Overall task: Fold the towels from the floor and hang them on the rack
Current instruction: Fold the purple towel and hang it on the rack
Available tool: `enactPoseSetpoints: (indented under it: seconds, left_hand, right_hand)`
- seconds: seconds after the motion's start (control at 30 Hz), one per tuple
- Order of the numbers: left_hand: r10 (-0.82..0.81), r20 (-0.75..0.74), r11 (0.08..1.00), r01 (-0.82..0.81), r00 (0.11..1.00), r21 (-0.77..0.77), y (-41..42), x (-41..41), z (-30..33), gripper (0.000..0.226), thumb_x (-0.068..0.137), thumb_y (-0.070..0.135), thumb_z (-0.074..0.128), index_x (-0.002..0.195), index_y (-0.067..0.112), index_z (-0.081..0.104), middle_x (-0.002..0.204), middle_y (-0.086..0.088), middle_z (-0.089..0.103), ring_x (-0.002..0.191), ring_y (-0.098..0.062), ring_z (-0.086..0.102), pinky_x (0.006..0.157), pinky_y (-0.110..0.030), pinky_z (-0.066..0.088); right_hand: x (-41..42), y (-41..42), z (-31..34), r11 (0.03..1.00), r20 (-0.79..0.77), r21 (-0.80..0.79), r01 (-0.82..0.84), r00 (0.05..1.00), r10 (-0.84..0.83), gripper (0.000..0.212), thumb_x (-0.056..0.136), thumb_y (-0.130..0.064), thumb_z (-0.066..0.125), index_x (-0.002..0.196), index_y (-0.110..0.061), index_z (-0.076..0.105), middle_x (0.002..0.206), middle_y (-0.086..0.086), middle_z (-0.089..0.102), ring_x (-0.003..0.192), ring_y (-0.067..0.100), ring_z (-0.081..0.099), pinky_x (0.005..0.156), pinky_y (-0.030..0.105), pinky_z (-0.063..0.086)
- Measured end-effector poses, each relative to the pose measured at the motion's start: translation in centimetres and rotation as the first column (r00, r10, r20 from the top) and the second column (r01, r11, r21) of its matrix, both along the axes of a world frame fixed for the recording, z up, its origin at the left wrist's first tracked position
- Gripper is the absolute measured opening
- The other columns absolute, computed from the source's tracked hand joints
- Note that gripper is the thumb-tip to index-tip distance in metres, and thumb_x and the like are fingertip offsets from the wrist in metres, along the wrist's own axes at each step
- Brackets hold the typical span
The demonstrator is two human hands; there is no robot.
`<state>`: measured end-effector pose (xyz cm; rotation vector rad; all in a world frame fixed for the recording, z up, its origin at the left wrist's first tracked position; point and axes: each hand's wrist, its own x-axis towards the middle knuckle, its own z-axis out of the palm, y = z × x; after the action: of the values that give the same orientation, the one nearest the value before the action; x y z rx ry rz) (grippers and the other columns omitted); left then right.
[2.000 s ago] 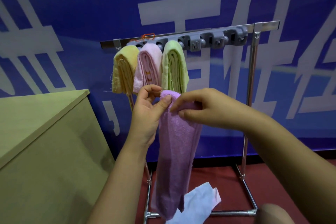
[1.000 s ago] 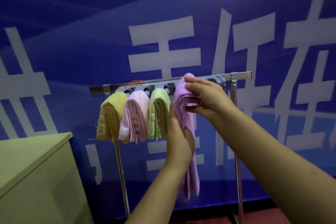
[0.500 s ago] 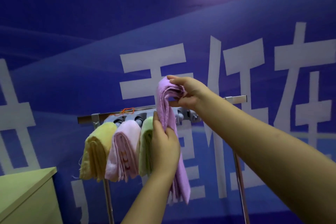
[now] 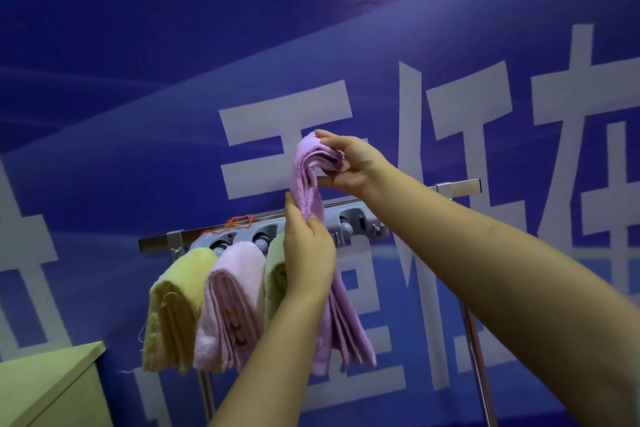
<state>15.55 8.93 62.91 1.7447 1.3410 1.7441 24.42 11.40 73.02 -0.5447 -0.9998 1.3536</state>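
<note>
A folded purple towel point(image 4: 308, 180) hangs from both my hands above the metal rack point(image 4: 460, 185). My right hand point(image 4: 349, 163) pinches its folded top, held higher than the rack's bar. My left hand point(image 4: 308, 253) grips the towel lower down, just in front of the grey clip strip point(image 4: 360, 222). The towel's loose end dangles below my left wrist. Three folded towels hang from the strip: a yellow towel point(image 4: 173, 308), a pink towel point(image 4: 232, 298) and a green towel point(image 4: 275, 274), which my left hand partly hides.
A blue banner with large white characters point(image 4: 284, 146) fills the background behind the rack. A light wooden cabinet point(image 4: 45, 388) stands at the lower left. The rack's right upright pole point(image 4: 479, 357) runs down past my right forearm. The floor is out of view.
Both hands have lifted the purple towel from chest height to above the rack bar. My view has tilted upward, so the floor and the white cloth there are gone.
</note>
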Motion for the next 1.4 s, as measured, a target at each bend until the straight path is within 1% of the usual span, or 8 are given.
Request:
enactPoseSetpoints:
  seconds: [0.3, 0.47, 0.57, 0.7, 0.9, 1.03, 1.17, 1.4]
  left_hand:
    - [-0.166, -0.475, 0.986, 0.160, 0.864, -0.053, 2.9, -0.1, -1.0, 0.049, 0.100, 0.028, 0.033, 0.148, 0.033, 0.023, 0.136, -0.011, 0.053, 0.114, -0.029, 0.054, 0.093, -0.033, 0.042]
    - [-0.106, -0.663, 0.990, 0.139, 0.741, -0.003, 3.0, -0.6, -1.1, 0.067, 0.087, 0.035, 0.059, 0.147, 0.030, 0.028, 0.145, -0.002, 0.044, 0.128, -0.022, 0.046, 0.100, -0.027, 0.035]
    - [-0.080, -0.737, 0.993, 0.115, 0.671, -0.004, 3.1, -0.7, -1.2, 0.074, 0.082, 0.024, 0.064, 0.147, 0.026, 0.028, 0.144, -0.007, 0.040, 0.128, -0.025, 0.044, 0.102, -0.029, 0.035]
    - [-0.116, -0.756, 0.991, 0.122, 0.644, -0.049, 3.3, -1.9, -0.3, 0.067, 0.080, -0.001, 0.053, 0.142, 0.018, 0.038, 0.143, -0.007, 0.043, 0.130, -0.023, 0.042, 0.101, -0.020, 0.028]
    - [-0.269, -0.766, 0.962, 0.205, 0.583, -0.182, 2.9, -4.0, 1.4, 0.060, 0.078, 0.001, 0.050, 0.135, 0.020, 0.050, 0.138, -0.003, 0.051, 0.124, -0.018, 0.048, 0.097, -0.019, 0.032]
    - [-0.329, -0.757, 0.944, 0.208, 0.565, -0.255, 2.4, -4.3, 2.2, 0.058, 0.080, 0.003, 0.050, 0.134, 0.024, 0.051, 0.134, 0.002, 0.054, 0.111, -0.009, 0.050, 0.087, -0.017, 0.034]
    - [-0.379, -0.743, 0.925, 0.212, 0.552, -0.315, 2.2, -4.0, 2.8, 0.061, 0.072, 0.018, 0.047, 0.133, 0.023, 0.051, 0.135, 0.002, 0.052, 0.109, -0.006, 0.045, 0.089, -0.019, 0.033]
    - [-0.380, -0.577, 0.923, 0.249, 0.723, -0.295, 2.5, -3.1, 1.3, 0.054, 0.083, -0.004, 0.042, 0.130, 0.018, 0.055, 0.123, 0.004, 0.053, 0.109, -0.010, 0.049, 0.078, -0.018, 0.038]
  right_hand:
    - [7.5, 0.7, -4.0, 0.978, -0.189, -0.120, 0.171, 0.963, -0.191, 0.036, 0.097, -0.006, 0.044, 0.131, -0.012, 0.051, 0.124, 0.023, 0.048, 0.103, 0.035, 0.055, 0.081, 0.050, 0.047]
    - [10.4, -0.7, -7.5, 0.962, -0.294, -0.237, 0.134, 0.934, -0.202, 0.035, 0.096, -0.004, 0.045, 0.128, -0.014, 0.054, 0.115, 0.024, 0.052, 0.089, 0.033, 0.058, 0.050, 0.040, 0.058]
    - [10.9, -1.8, -9.0, 0.962, -0.358, -0.254, 0.100, 0.915, -0.189, 0.036, 0.095, -0.002, 0.047, 0.129, -0.011, 0.053, 0.119, 0.027, 0.050, 0.102, 0.039, 0.058, 0.053, 0.048, 0.058]
    - [10.7, -4.0, -10.7, 0.951, -0.355, -0.268, 0.151, 0.903, -0.243, 0.028, 0.093, -0.002, 0.050, 0.119, -0.008, 0.058, 0.124, 0.024, 0.052, 0.100, 0.032, 0.062, 0.066, 0.046, 0.057]
    - [9.3, -6.3, -15.0, 0.932, -0.353, -0.319, 0.175, 0.890, -0.288, 0.020, 0.091, 0.000, 0.051, 0.107, -0.006, 0.062, 0.119, 0.020, 0.054, 0.106, 0.027, 0.060, 0.064, 0.038, 0.058]
    - [7.6, -6.2, -17.9, 0.920, -0.368, -0.357, 0.165, 0.880, -0.300, 0.018, 0.093, 0.001, 0.048, 0.098, -0.008, 0.063, 0.103, 0.014, 0.058, 0.086, 0.022, 0.060, 0.056, 0.029, 0.058]
    - [6.1, -5.6, -20.2, 0.886, -0.447, -0.459, 0.060, 0.846, -0.290, 0.020, 0.094, -0.001, 0.047, 0.110, -0.002, 0.059, 0.109, 0.019, 0.057, 0.081, 0.024, 0.058, 0.081, 0.032, 0.051]
    - [2.5, -3.4, -23.8, 0.846, -0.331, -0.519, -0.118, 0.941, -0.072, 0.033, 0.093, 0.000, 0.048, 0.126, 0.003, 0.054, 0.099, 0.019, 0.064, 0.083, 0.025, 0.063, 0.058, 0.032, 0.060]
